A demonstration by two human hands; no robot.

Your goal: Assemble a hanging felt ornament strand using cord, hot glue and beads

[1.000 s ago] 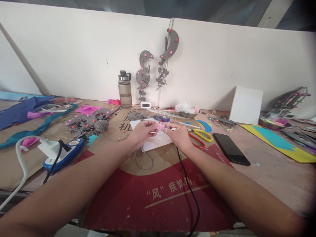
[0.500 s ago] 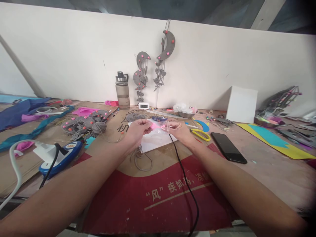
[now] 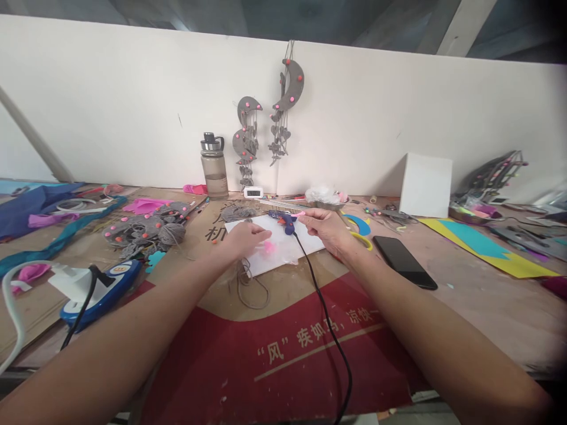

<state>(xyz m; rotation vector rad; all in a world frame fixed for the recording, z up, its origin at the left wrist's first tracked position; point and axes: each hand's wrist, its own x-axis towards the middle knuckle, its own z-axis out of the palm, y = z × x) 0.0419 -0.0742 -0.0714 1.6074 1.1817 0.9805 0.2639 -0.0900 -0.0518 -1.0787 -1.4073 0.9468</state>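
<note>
My left hand [image 3: 248, 237], slightly blurred, is held over the left part of a white paper sheet [image 3: 261, 265] with its fingers stretched out, and nothing shows in it. Just below its fingertips is a clear plastic bag with something bright pink [image 3: 269, 248] inside. Between thumb and finger, my right hand [image 3: 325, 227] pinches a small pink piece [image 3: 300, 214], its exact shape too small to make out. Beside those fingertips lies a blue hot glue gun [image 3: 287, 224] with a black cord [image 3: 321, 301]. Yellow-handled scissors [image 3: 362, 241] are partly hidden behind my right hand.
A black phone [image 3: 404, 262] lies to the right. Grey felt pieces with pink balls [image 3: 144, 227] and a blue power strip [image 3: 101, 295] are on the left. A bottle [image 3: 215, 168] stands at the back, near hanging grey moon ornaments [image 3: 293, 85].
My hands have moved apart. The left has let go of the plastic bag, which dropped to the paper; the right has kept a small pink piece. The glue gun now shows more fully.
</note>
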